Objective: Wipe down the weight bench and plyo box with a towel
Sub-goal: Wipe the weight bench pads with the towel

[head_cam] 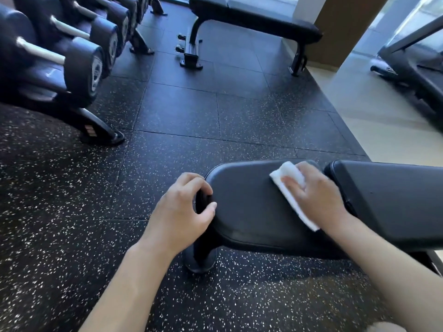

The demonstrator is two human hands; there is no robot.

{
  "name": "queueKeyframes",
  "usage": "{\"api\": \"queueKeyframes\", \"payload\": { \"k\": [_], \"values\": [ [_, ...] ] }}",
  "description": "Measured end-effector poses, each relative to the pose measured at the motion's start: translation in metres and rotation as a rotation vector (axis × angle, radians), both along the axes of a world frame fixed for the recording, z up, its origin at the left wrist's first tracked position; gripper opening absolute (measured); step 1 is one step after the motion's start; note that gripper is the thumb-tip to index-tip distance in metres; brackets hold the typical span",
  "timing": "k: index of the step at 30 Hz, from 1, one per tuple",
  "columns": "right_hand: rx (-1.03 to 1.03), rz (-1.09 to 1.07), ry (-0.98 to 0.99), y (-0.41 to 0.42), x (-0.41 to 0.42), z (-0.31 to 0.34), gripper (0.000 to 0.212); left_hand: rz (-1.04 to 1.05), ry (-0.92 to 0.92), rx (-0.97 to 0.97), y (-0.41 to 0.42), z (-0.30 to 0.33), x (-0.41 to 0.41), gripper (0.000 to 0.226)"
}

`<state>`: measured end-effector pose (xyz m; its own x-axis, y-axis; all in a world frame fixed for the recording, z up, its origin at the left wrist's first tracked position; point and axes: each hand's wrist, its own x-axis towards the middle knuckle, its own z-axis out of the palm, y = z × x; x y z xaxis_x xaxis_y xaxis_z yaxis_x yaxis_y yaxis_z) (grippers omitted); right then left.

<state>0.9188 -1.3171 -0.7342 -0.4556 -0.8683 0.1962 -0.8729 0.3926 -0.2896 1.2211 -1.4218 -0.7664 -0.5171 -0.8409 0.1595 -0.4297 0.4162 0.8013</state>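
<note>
Meanwhile left hand (184, 207) grips bench (251, 212) end (edge); right hand (314, 195) presses towel (287, 185) flat.

We see a dumbbell rack (96, 125) at the upper left, with dark dumbbells (81, 65) lying in a row on it. Black rubber floor tiles (182, 109), speckled white, cover most of the floor. A second flat bench (259, 22) stands farther back, well apart from the rack. At the far right we make out a treadmill (412, 65) on pale flooring (359, 101)
</note>
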Motion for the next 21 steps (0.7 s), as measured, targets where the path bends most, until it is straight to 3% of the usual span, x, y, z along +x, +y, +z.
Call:
{"api": "queueKeyframes", "payload": {
  "k": [3,6,13,18,21],
  "values": [
    [0.040,-0.148,0.000,-0.034,-0.033,0.001,0.033,0.009,-0.001,-0.036,0.011,0.001,-0.008,0.024],
    [0.089,-0.130,0.019,-0.073,-0.009,0.007,0.033,0.047,-0.005,-0.094,0.018,-0.002,-0.019,0.021],
    [-0.050,0.247,0.063,-0.103,0.089,-0.005,0.035,0.010,0.074,-0.395,0.033,-0.011,-0.045,0.008],
    [-0.117,0.333,0.088,-0.085,0.051,-0.014,0.035,-0.021,0.035,-0.397,0.035,-0.014,-0.061,0.017],
    [-0.095,0.203,0.052,-0.065,0.001,-0.008,0.036,0.008,-0.041,-0.376,0.036,-0.011,-0.071,0.026]
  ]
}}
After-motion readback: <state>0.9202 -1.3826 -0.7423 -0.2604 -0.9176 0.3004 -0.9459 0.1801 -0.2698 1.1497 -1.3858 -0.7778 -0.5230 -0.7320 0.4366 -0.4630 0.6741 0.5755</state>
